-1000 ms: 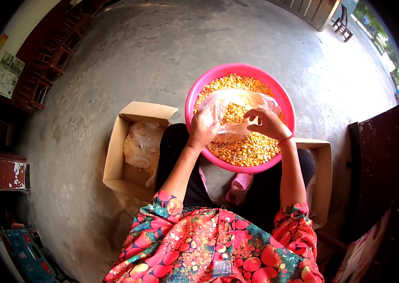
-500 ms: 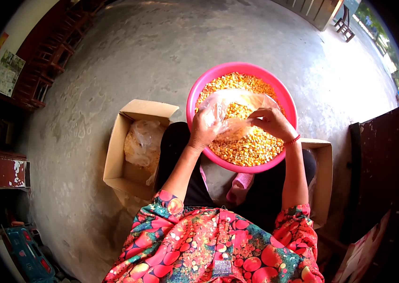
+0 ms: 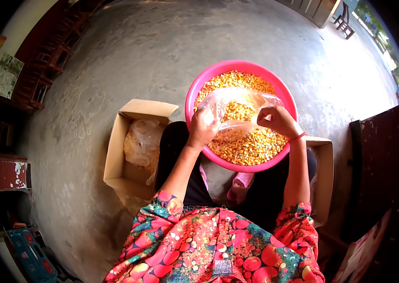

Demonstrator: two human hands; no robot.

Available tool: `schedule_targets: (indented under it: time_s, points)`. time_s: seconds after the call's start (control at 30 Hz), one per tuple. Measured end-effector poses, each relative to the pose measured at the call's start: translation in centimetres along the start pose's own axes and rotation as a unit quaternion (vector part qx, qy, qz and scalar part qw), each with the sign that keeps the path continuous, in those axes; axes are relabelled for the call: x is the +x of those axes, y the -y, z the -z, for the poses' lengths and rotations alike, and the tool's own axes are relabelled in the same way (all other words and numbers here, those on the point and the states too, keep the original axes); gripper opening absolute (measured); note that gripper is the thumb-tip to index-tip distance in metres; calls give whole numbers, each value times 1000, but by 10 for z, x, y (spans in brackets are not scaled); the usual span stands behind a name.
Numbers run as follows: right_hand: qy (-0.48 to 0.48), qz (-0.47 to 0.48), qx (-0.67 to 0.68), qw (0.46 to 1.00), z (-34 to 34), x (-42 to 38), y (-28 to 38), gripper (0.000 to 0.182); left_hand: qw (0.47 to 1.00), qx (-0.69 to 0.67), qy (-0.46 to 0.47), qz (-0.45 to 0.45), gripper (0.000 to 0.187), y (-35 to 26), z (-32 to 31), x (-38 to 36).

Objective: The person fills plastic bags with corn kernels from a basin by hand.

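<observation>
Daylight pours in from the open doorway at the upper right, washing the concrete floor [image 3: 128, 56] pale there and leaving the left wall and the lower corners in deep gloom. The clear plastic bag [image 3: 237, 111] over the pink basin [image 3: 194, 94] throws back white glare, while colours in the middle stay vivid and sharp, with only soft shadow under the person's arms. The view bulges like a fisheye, bending everything near the rim and ending in a black ring, where detail goes smeary and dim.

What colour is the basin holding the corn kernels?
Bright pink: the basin shows clearly in the head view, beneath both hands.
</observation>
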State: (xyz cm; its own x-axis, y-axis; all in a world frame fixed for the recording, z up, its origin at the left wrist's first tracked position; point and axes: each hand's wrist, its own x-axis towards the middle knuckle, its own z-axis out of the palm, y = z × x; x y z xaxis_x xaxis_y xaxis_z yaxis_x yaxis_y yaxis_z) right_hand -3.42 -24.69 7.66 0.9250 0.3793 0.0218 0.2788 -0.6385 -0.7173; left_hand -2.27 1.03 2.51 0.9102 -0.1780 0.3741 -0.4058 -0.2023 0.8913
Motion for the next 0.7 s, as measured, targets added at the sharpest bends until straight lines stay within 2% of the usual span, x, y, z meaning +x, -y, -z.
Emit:
schedule_targets:
  time_s: [0.07, 0.13, 0.17, 0.2, 0.27, 0.33, 0.4, 0.43, 0.5, 0.57, 0.6, 0.63, 0.7]
  points:
    - [6, -3, -31, 999, 0, -2, 0, 10, 999, 28, -5, -36, 48, 0, 0, 1]
    - [84, -122, 149, 978, 9, -2, 23, 9, 999, 26, -8, -35, 48, 3, -1, 1]
    - [75, -118, 88, 986, 11, -3, 23, 7, 999, 24, -11, -32, 48, 4, -1, 0]
    - [76, -118, 88, 986, 11, -2, 23, 7, 999, 24, -10, -32, 48, 3, 0, 0]
    - [68, -183, 139, 971, 11, -2, 22, 7, 998, 30, -10, -55, 48, 0, -1, 2]
    - [84, -181, 179, 964, 13, -2, 22, 10, 998, 22, -14, -50, 47, 4, -2, 2]
    - [6, -42, 129, 991, 8, 0, 13, 10, 999, 16, -19, -43, 47, 8, -1, 0]
    - [35, -73, 75, 994, 14, -3, 16, 9, 999, 30, -19, -35, 47, 10, -1, -1]
    - [54, -74, 63, 994, 19, -6, 18, 8, 999, 43, -18, -28, 47, 13, -2, 0]
    - [74, -72, 51, 993, 19, -6, 15, 8, 1000, -4, -3, -29, 51, 14, -2, 1]
    - [74, -30, 205, 975, 18, -7, 13, 9, 1000, -4, -4, -29, 51, 12, -2, 1]
    - [73, 11, 354, 932, 18, -9, 11, 10, 999, -1, -17, -37, 54, 10, -2, 1]
    - [61, 4, 378, 924, 29, -14, 15, 11, 999, 1, -30, -45, 57, 5, -3, 2]
